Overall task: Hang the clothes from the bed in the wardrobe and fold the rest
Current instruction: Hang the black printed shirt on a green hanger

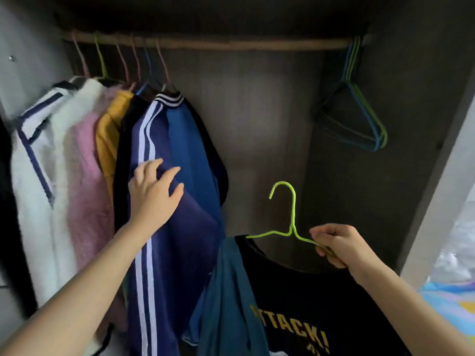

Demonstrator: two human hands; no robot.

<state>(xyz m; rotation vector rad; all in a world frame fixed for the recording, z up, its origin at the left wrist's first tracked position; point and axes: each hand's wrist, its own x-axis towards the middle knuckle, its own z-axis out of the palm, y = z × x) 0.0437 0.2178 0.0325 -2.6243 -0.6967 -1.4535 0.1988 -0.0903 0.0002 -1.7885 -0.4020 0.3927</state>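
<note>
- Left hand (154, 191) is up on the navy jacket (174, 253), fingers spread and fairly straight, palm pressed flat on the cloth with nothing gripped.
- That jacket, with white stripes down the sleeve, hangs at the right end of the row on the rail (231, 44).
- Left of it, packed close, are a black piece, a yellow top (110, 140), a pink fleece (87, 176) and a white fluffy coat (51, 176) with dark trim.
- Right hand (336, 245) is low and to the right, fingers curled and pinching the right arm of the green hanger (293, 214).
- The hanger's hook points up, well below the rail and in the open gap of the wardrobe.
- The black shirt (295, 304) is on that hanger, with yellow lettering across the chest.
- A teal cloth (228, 291) drapes down at the hanger's left shoulder, against the shirt.
- At the far right of the rail, a bunch of bare spare hangers (359, 119), blue and green, dangles by the side wall.
- At the bottom right edge there is a bright patterned sheet (449, 304) outside the wardrobe.
</note>
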